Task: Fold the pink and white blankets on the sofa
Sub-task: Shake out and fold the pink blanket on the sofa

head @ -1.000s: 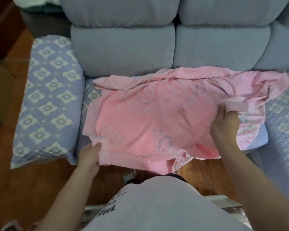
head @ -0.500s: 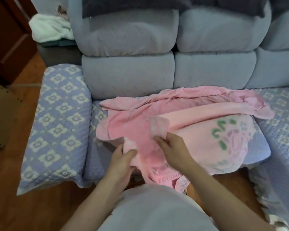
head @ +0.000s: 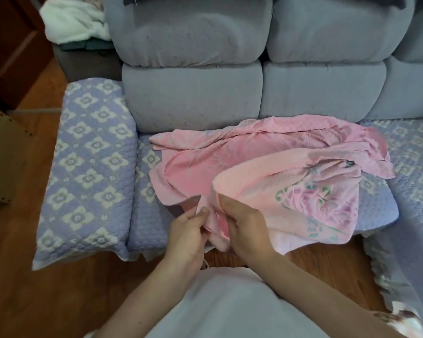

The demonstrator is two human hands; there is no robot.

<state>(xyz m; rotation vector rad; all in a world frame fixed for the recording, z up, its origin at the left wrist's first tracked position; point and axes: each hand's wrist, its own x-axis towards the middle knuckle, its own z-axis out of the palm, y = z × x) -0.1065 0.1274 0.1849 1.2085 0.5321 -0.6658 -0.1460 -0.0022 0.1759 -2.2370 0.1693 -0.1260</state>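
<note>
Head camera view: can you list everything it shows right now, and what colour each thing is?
pink blanket: one, pink with a green and purple flower print, spread on the sofa seat, partly folded over itself
white blanket: one, white and fluffy, bunched at the top left beside the sofa
sofa: one, grey-blue, across the back
quilted cover: lilac with white flowers, over the seat and armrest
floor: brown wood, in front of the sofa
cardboard box: one, brown, left edge
shirt: one, pale grey, bottom centre
left hand: gripping the pink blanket's near edge
right hand: gripping the same edge
</note>
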